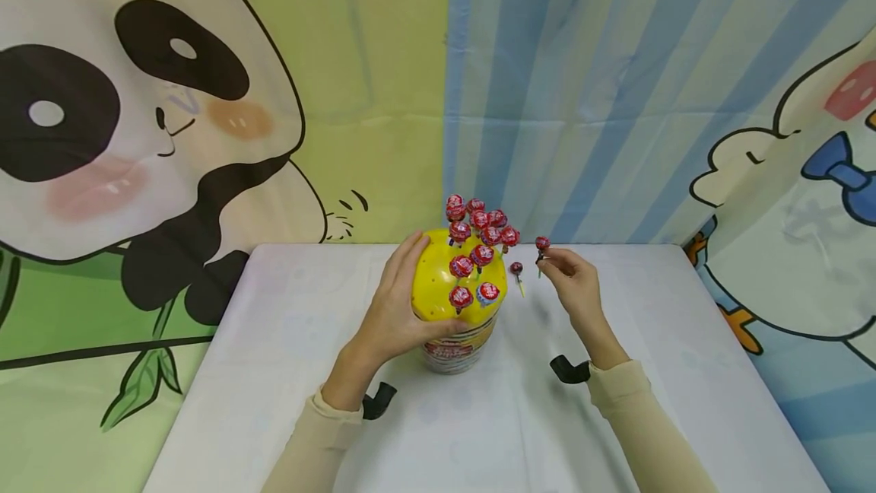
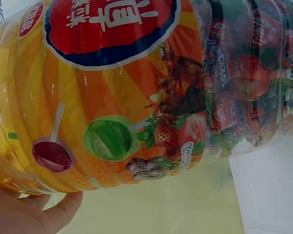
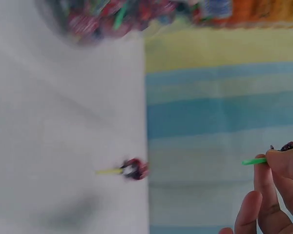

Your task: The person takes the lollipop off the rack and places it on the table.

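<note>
A clear plastic lollipop jar with a yellow domed lid stands mid-table; several red-wrapped lollipops stick up from holes in the lid. My left hand grips the lid and jar from the left; in the left wrist view the jar's orange label fills the frame. My right hand pinches a red lollipop by its green stick, held in the air right of the lid. Another lollipop with a yellow stick lies on the table between jar and right hand.
The white table stands against a cartoon backdrop with a panda on the left and blue stripes behind. Table edges run left and right of my forearms.
</note>
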Tool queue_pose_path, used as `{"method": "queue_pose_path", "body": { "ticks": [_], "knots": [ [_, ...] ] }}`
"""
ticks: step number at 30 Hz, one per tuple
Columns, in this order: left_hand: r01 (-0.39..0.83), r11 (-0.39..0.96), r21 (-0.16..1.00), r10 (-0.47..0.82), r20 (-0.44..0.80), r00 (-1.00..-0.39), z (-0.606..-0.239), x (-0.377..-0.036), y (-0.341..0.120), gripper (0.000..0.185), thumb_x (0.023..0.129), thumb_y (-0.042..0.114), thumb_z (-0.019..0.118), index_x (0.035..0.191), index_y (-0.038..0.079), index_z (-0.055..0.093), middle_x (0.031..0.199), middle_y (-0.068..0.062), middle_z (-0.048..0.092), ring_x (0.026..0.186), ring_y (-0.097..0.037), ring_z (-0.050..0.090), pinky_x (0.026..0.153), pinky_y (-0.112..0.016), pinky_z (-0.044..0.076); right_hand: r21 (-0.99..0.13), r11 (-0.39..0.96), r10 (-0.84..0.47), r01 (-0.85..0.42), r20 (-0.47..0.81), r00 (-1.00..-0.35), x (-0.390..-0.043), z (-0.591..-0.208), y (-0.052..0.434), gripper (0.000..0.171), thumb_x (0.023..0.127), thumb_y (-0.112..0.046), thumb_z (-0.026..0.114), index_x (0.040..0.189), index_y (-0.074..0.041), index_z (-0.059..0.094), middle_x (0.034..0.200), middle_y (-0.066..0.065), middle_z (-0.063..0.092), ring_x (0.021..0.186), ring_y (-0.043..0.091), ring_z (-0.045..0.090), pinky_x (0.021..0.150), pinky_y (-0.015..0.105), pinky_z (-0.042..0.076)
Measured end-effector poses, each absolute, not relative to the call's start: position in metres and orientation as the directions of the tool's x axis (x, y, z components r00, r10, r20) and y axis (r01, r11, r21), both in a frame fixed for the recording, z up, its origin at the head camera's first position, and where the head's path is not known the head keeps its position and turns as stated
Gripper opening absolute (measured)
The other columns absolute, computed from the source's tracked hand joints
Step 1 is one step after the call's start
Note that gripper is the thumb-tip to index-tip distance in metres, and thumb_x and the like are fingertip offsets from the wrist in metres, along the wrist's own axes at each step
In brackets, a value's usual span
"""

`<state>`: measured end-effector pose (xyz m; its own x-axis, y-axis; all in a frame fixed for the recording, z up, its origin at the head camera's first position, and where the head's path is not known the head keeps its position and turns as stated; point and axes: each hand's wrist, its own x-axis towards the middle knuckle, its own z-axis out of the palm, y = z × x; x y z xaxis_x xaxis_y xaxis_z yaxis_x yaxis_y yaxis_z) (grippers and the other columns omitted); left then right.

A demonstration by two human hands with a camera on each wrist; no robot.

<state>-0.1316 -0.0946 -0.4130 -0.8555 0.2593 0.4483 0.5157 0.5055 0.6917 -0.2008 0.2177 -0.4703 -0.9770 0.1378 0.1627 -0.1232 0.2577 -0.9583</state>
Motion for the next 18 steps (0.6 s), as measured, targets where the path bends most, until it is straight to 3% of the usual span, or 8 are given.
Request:
{"method": "queue_pose_path", "body": {
  "ticks": [4, 10, 18],
  "knots": [
    [0.508, 0.504, 0.699, 0.260, 0.439, -0.860, -0.412, -0.131, -0.094, 0.120, 0.065, 0.058, 0.089, 0.160, 0.031, 0.019, 0.164, 0.003, 0.016, 0.144, -0.021, 0.026, 0.104, -0.052, 0.041, -0.939, 0.344, 0.156, 0.011, 0.045, -0.987, -0.218, -0.490, 0.226, 0.027, 0.094, -0.018, 0.072, 0.117, -0.003, 0.071, 0.100, 0.009, 0.073, 0.089, 0.014, 0.063, 0.073, 0.031, 0.047],
    [0.509, 0.500, 0.701, 0.261, 0.438, -0.860, -0.412, -0.131, -0.095, 0.120, 0.066, 0.058, 0.089, 0.160, 0.030, 0.020, 0.164, 0.004, 0.016, 0.144, -0.021, 0.026, 0.105, -0.051, 0.041, -0.884, 0.443, 0.182, 0.148, -0.073, -0.981, -0.236, -0.511, 0.230, 0.028, 0.093, -0.018, 0.072, 0.118, -0.005, 0.072, 0.100, 0.013, 0.072, 0.095, 0.032, 0.062, 0.069, 0.034, 0.045],
    [0.503, 0.497, 0.707, 0.259, 0.432, -0.864, -0.412, -0.131, -0.095, 0.121, 0.065, 0.059, 0.089, 0.160, 0.032, 0.019, 0.164, 0.002, 0.016, 0.144, -0.020, 0.026, 0.104, -0.052, 0.042, -0.780, 0.572, 0.186, 0.254, -0.178, -0.966, -0.252, -0.536, 0.232, 0.029, 0.094, -0.020, 0.069, 0.118, -0.004, 0.072, 0.110, 0.017, 0.068, 0.092, 0.027, 0.058, 0.075, 0.036, 0.046]
  ]
}}
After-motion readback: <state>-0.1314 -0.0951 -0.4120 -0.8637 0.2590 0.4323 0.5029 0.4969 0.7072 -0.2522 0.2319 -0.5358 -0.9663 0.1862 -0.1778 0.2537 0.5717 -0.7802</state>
